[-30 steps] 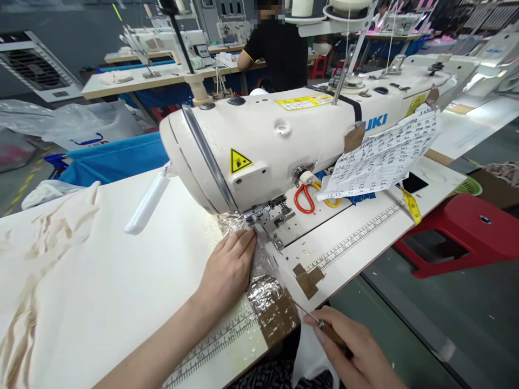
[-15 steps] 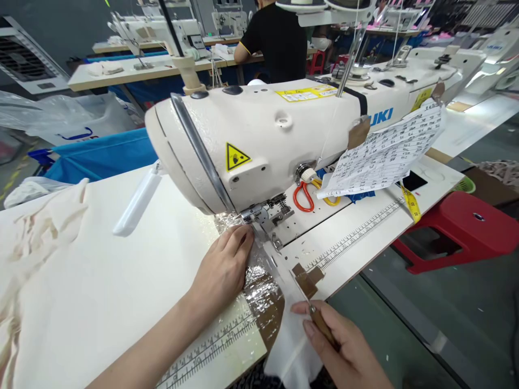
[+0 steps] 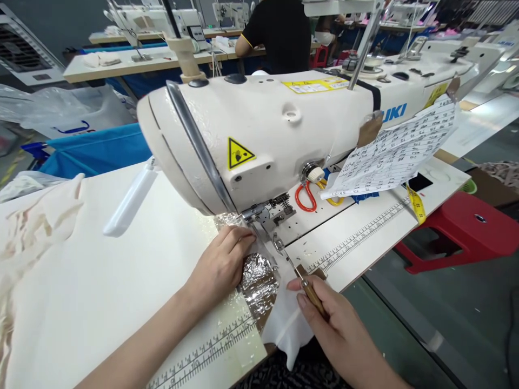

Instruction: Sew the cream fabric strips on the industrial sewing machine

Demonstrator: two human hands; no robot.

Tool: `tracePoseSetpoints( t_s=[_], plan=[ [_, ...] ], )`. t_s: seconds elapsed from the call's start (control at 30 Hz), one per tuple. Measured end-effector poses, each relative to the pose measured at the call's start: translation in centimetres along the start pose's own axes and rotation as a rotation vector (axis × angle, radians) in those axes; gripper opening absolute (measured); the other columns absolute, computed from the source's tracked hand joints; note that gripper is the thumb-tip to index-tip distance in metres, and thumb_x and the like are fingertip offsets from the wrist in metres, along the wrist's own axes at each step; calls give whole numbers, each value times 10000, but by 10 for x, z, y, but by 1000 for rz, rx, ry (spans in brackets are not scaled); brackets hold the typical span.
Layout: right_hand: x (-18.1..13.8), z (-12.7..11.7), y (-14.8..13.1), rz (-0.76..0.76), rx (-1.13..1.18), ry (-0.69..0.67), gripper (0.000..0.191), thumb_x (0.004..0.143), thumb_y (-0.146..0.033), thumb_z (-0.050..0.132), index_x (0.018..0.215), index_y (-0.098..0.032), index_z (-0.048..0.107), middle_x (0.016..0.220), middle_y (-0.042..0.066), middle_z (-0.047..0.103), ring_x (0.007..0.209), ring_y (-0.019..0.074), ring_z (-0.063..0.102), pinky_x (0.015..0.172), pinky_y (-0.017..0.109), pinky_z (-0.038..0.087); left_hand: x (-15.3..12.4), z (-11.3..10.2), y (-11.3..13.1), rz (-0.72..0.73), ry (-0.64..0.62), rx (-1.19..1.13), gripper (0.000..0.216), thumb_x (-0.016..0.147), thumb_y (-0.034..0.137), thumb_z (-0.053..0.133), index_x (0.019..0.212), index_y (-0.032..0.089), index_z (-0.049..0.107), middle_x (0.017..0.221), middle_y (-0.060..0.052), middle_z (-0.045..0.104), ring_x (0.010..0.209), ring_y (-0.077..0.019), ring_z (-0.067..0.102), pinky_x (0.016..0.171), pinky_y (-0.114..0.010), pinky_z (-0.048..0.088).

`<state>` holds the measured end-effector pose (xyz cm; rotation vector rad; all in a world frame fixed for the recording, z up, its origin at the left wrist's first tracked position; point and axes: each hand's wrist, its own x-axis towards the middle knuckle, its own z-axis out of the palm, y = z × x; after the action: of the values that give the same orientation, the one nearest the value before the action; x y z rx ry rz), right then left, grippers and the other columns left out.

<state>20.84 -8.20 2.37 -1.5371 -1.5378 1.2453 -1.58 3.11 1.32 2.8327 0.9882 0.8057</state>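
My left hand (image 3: 227, 259) rests close in front of the presser foot of a white sewing machine (image 3: 259, 124), its fingers together on the edge of a thin white fabric strip (image 3: 286, 327). The strip runs from beneath the needle area and hangs over the table's front edge. In my right hand (image 3: 336, 324) is an awl (image 3: 314, 300) with a wooden handle, gripped between thumb and fingers. Its thin metal shaft points up and away, along the fabric towards the metal parts by the presser foot. My left fingertips are partly hidden.
Scissors with red and yellow handles (image 3: 306, 198) lie under the machine arm, near a handwritten sheet (image 3: 397, 151). Printed rulers (image 3: 357, 235) run along the table. Cream fabric (image 3: 40, 216) and a white plastic piece (image 3: 128, 202) lie left. A red stool (image 3: 478, 221) stands right; a person (image 3: 281, 38) sits beyond.
My right hand has moved up and slightly left with the awl, bringing its tip nearer the presser foot. The fabric's lower end has shifted up. My left hand stays nearly in place.
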Motion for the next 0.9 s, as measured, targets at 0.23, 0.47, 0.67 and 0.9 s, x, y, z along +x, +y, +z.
tracePoseSetpoints(
  t_s=[0.23, 0.47, 0.67, 0.9],
  plan=[
    [14, 1, -6, -94, -21, 5, 220, 1027, -299, 410, 1130, -239, 595, 797, -13, 632, 688, 169, 595, 630, 261, 471, -1, 1, 0, -103, -18, 176, 365, 910, 45, 411, 1235, 137, 550, 1140, -150, 569, 1052, -295, 535, 814, -464, 565],
    [25, 3, -9, -179, -26, 21, 192, 1011, -243, 422, 1118, -227, 581, 898, 6, 687, 807, 178, 651, 721, 276, 492, -1, -1, -1, -27, 21, 50, 331, 908, 7, 409, 1190, 143, 517, 1033, -103, 590, 920, -218, 556, 777, -374, 548],
    [35, 7, -14, -187, -37, 33, 213, 995, -234, 418, 1115, -202, 591, 951, 34, 724, 841, 196, 673, 718, 299, 492, -2, 1, -1, -57, -5, 173, 360, 908, 30, 393, 1240, 128, 489, 1088, -137, 582, 956, -256, 565, 764, -417, 559],
    [44, 8, -19, -167, -94, 23, 243, 993, -271, 412, 1083, -164, 609, 681, -2, 600, 547, 167, 519, 515, 279, 380, -2, -2, 1, -67, 27, 72, 334, 896, 32, 427, 1202, 139, 509, 1083, -130, 580, 960, -239, 563, 791, -409, 556]
  ],
)
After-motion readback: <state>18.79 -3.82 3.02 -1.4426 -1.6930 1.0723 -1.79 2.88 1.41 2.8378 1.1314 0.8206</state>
